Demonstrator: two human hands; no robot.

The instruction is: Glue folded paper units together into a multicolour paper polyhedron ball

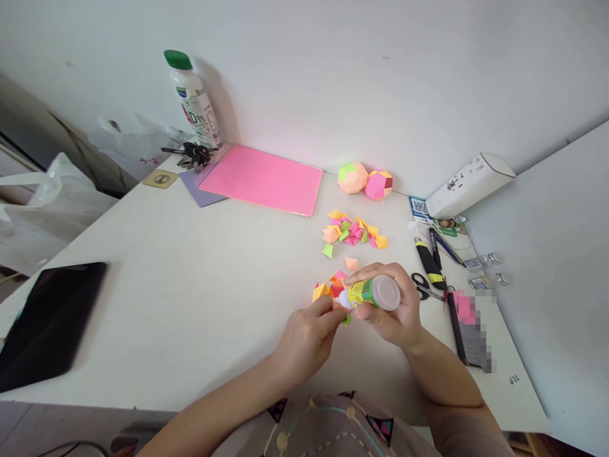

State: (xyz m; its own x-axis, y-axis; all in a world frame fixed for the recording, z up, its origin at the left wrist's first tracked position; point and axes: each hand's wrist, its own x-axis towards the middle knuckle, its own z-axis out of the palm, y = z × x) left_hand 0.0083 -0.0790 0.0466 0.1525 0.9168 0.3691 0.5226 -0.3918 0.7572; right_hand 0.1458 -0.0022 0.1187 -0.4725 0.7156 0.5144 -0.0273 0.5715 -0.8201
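My right hand (397, 308) is wrapped round a small glue bottle (361, 293) with a green and yellow label, its white nozzle pointing left. The nozzle meets the fingertips of my left hand (309, 336), which pinch a piece of folded paper; the fingers cover most of it. Behind the hands lies a cluster of orange, red and pink paper pieces (320, 292). A peach piece (352, 263) lies just beyond, and farther back is a pile of small folded pieces (353, 231). Two paper balls (352, 178) rest against the wall.
Pink paper sheets (264, 179) lie at the back, beside keys (196, 153) and a white bottle (195, 105). A black tablet (52, 324) is at the left. On the right are a cutter (429, 263), scissors (423, 287), a white box (469, 185) and a phone (457, 330).
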